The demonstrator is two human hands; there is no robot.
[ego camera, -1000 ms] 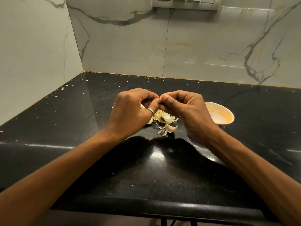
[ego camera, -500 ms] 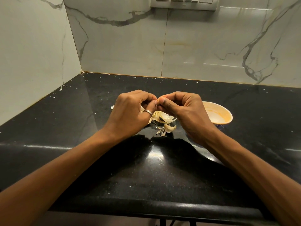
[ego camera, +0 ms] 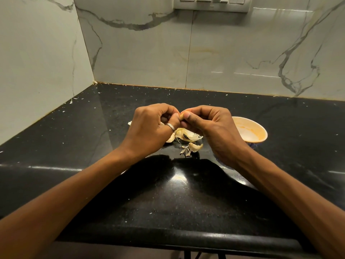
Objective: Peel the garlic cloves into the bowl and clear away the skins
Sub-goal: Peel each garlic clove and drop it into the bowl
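"What lies in front of you?"
"A glossy black worktop (ego camera: 78, 146), finely speckled. It meets white, grey-veined wall tiles (ego camera: 233, 49) at the back and on my left."
"Anything on the wall?"
"A grey switch panel (ego camera: 211, 4), cut off at the top edge."

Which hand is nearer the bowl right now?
Right. The right hand is just left of the bowl; the left hand is farther left, beyond it. Both pinch a garlic clove.
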